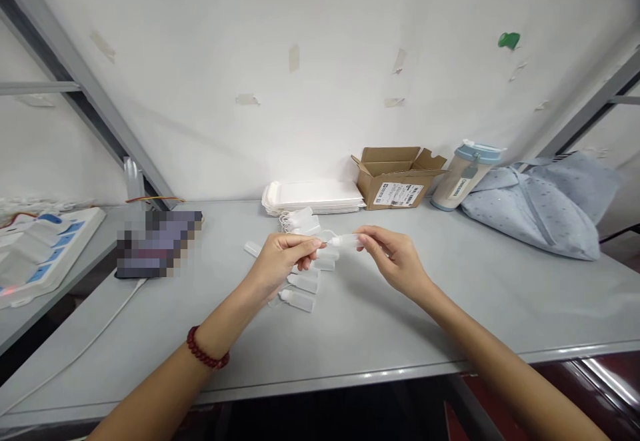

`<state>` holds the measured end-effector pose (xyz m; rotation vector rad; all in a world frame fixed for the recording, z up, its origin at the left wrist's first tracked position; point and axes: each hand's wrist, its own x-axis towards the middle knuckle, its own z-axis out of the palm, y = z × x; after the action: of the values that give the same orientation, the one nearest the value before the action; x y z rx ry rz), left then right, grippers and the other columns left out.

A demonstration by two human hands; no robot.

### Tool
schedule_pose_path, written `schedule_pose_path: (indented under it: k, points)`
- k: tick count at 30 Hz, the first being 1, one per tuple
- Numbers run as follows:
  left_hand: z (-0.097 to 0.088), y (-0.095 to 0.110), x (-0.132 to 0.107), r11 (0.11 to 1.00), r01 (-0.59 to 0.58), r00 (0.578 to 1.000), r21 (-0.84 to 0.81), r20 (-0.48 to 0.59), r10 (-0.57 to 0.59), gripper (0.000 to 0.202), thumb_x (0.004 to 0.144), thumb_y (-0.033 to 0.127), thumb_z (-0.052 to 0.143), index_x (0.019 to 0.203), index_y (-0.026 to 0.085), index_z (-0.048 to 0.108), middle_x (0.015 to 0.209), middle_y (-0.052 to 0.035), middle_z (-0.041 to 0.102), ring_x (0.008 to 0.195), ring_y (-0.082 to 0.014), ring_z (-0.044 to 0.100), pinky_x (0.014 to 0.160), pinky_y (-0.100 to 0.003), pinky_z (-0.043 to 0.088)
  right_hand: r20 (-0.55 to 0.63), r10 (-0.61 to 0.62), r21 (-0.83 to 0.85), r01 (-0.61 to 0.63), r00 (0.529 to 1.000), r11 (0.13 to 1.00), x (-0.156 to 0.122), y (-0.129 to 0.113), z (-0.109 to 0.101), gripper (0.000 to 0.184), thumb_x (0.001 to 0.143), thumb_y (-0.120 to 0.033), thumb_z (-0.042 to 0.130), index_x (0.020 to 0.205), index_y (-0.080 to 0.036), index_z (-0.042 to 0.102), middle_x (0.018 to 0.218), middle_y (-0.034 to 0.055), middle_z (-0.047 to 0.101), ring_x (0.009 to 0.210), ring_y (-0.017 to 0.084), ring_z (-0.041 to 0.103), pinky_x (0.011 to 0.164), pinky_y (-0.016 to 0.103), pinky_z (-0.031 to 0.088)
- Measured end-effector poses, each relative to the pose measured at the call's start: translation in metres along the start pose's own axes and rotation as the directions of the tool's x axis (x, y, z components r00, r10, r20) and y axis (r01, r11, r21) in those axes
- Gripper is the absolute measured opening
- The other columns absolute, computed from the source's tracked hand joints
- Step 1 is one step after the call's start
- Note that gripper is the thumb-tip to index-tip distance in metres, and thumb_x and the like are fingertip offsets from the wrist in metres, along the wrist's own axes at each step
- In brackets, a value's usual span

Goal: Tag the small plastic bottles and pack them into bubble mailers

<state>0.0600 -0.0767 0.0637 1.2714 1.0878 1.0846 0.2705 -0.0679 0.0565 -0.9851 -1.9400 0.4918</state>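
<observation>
A small translucent plastic squeeze bottle (345, 241) is held level above the table, its narrow white neck pointing left. My right hand (395, 258) pinches the base of this bottle between thumb and fingers. Facing it, my left hand (287, 258) is closed in a pinch at the neck end, where a thin, dark bit shows by the fingertips. What exactly the left fingers grip is too small to make out. Several similar bottles (299, 300) lie below and behind my left hand, partly hidden by it, some with thin white loops at their necks.
Behind the bottles lies a stack of white flat packets (320, 194). An open cardboard box (397, 184), a tumbler with a blue lid (465, 174) and a light blue cloth bag (535, 208) stand to the right. At left are a blurred phone (163, 244), its cable and a power strip (43, 254).
</observation>
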Motion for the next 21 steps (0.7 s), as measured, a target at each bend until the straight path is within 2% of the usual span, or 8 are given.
schedule_pose_path:
  k: [8, 14, 18, 21]
  points:
    - [0.0011, -0.0044, 0.0, 0.999, -0.005, 1.0, 0.042, -0.01, 0.005, 0.022, 0.071, 0.03, 0.066, 0.054, 0.015, 0.066, 0.053, 0.0011, 0.053, 0.051, -0.0084, 0.045, 0.052, -0.024, 0.034, 0.001, -0.04, -0.027, 0.04, 0.999, 0.999, -0.002, 0.0003, 0.0058, 0.025, 0.09, -0.031, 0.041, 0.085, -0.017, 0.06, 0.073, 0.0048, 0.063, 0.064, 0.013, 0.057, 0.051, 0.021, 0.041]
    - [0.0034, -0.0051, -0.0018, 0.998, 0.035, 0.999, 0.058, -0.015, -0.034, 0.028, 0.071, 0.03, 0.065, 0.049, 0.014, 0.061, 0.054, 0.0008, 0.053, 0.048, -0.0067, 0.041, 0.051, -0.023, 0.033, 0.019, -0.071, -0.02, 0.072, 0.997, 0.997, -0.0021, 0.0023, 0.0084, 0.024, 0.091, -0.03, 0.041, 0.084, -0.016, 0.06, 0.071, 0.004, 0.062, 0.061, 0.011, 0.054, 0.052, 0.021, 0.04]
    - [0.0045, -0.0046, 0.0, 0.996, 0.087, 0.996, -0.02, 0.016, -0.087, 0.023, 0.072, 0.034, 0.065, 0.06, 0.014, 0.067, 0.057, 0.0002, 0.054, 0.051, -0.0072, 0.043, 0.052, -0.022, 0.035, 0.01, 0.01, 0.05, -0.01, 1.0, 0.999, -0.0007, 0.0011, 0.0064, 0.027, 0.091, -0.034, 0.041, 0.086, -0.016, 0.06, 0.073, 0.0038, 0.063, 0.063, 0.012, 0.055, 0.052, 0.021, 0.039]
    - [0.0039, -0.0045, 0.0027, 0.986, 0.135, 0.991, -0.094, 0.032, -0.132, 0.028, 0.074, 0.04, 0.062, 0.072, 0.013, 0.071, 0.06, 0.0002, 0.053, 0.053, -0.0073, 0.044, 0.052, -0.022, 0.035, 0.017, 0.092, 0.114, -0.094, 0.996, 0.989, 0.0009, -0.0009, 0.0037, 0.028, 0.09, -0.037, 0.041, 0.086, -0.016, 0.061, 0.071, 0.003, 0.062, 0.062, 0.012, 0.055, 0.049, 0.021, 0.038]
